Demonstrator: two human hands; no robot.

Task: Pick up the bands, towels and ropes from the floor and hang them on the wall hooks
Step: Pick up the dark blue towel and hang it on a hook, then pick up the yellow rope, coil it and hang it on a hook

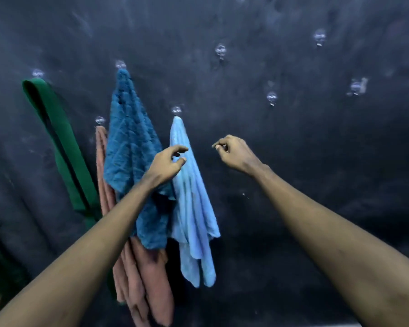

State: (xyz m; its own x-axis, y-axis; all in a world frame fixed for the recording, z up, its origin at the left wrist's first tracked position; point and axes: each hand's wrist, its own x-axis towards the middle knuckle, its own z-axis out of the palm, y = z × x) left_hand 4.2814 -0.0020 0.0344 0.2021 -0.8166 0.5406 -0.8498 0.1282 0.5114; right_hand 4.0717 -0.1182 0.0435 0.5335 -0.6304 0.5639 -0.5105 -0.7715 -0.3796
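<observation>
One dark teal terry towel (130, 142), one light blue towel (194, 208) and one salmon-pink towel (151, 279) hung. There were two flat green bands (64, 147) and nine clear plastic hooks (220, 50).

Indoor storage spot, room type unclear: a dark scuffed wall (293, 161) dotted with clear plastic hooks (220, 51), a teal terry towel (130, 149) and green elastic band (64, 149) hanging at left.

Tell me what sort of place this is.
Probably an indoor storage or workout corner: a dark matte wall dotted with clear plastic stick-on hooks, with a wide green elastic band and a teal terry towel hanging from them.
</observation>
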